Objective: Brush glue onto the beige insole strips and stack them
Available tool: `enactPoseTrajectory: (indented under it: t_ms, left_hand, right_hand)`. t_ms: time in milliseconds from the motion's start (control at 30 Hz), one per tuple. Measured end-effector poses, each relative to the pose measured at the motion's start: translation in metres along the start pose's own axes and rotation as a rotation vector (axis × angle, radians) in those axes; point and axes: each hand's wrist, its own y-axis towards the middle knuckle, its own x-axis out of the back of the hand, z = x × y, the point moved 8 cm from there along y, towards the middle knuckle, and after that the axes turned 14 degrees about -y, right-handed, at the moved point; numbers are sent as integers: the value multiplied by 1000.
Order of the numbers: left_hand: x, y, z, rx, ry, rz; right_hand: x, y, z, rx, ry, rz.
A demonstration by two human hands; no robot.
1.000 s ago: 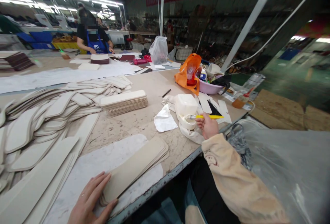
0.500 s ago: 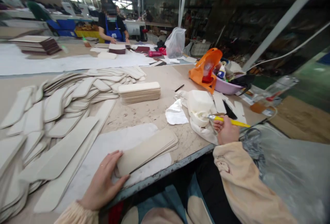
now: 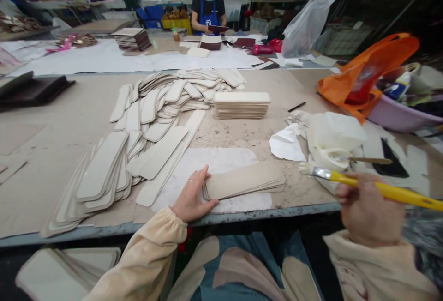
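My left hand (image 3: 194,195) cups the left end of a slightly fanned stack of beige rounded strips (image 3: 245,180), thumb on the near side and fingers on the far side. The stack lies on a white sheet (image 3: 194,158) near the table's front edge. In my right hand (image 3: 372,211) is a yellow-handled paintbrush (image 3: 342,178), its pale bristles pointing left above the table. Just beyond the brush stands a white plastic container (image 3: 332,135) with a cream-coloured opening, where a flat brownish stick (image 3: 372,160) rests. Crumpled white paper (image 3: 287,143) lies left of the container.
Many loose pale strips (image 3: 162,102) spread over the left of the table (image 3: 69,121). A neat stack (image 3: 241,106) stands behind the sheet. An orange bag (image 3: 367,77) and a lilac basin (image 3: 401,114) sit at the right. Across the table a person (image 3: 209,10) handles a dark piece.
The brush has come away from the container's opening, back and toward me, in my right hand. My view has turned left. My left hand stays at the strips' end.
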Motion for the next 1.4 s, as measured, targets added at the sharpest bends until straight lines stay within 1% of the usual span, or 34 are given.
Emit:
enactPoseTrajectory:
  t_ms: [67,100,167,233,267,333,400,500,600,700,767,900,1000,1167,1300,1400]
  left_hand:
    - [0,0,1,4,2,3]
    - [0,0,2,6,5,4]
    - [-1,0,2,7,10,3]
    - [-1,0,2,1,15,1]
    - [-1,0,1,-3,17,0]
    - [0,0,0,-11,21,-4]
    - [0,0,-1,-13,23,-6]
    - [0,-1,-1,-6,22,-2]
    - [-1,-1,0,3,21,0]
    - [-2,0,1,20,30,7]
    - [-2,0,2,24,45,12]
    - [-2,-1,1,11,83,21]
    - [-3,-1,2,3,105,22]
    - [-4,-1,4,2,128,30]
    - [-4,-1,5,-5,141,26]
    - [-4,-2,7,-8,155,19]
  right_hand:
    - [-43,-26,1,-70,84,154]
    - [-65,-39,4,-72,103,227]
    - [-108,-65,11,-60,96,417]
    - [-140,-86,17,-29,89,543]
    - [-153,-93,20,-19,91,589]
    - [-172,-103,24,-12,99,660]
    - [-186,-109,26,-8,95,711]
    - [-200,-114,27,16,73,749]
    - [-209,-115,25,30,43,764]
    - [-213,-114,21,24,5,770]
    - [-212,-111,19,23,-23,756]
    - [-199,-97,13,49,-101,685]
    - [-183,-81,5,43,-142,622]
    - [-148,-48,-13,11,-235,506]
    - [-121,-22,-24,41,-356,411]
    - [-105,-6,-31,72,-440,343]
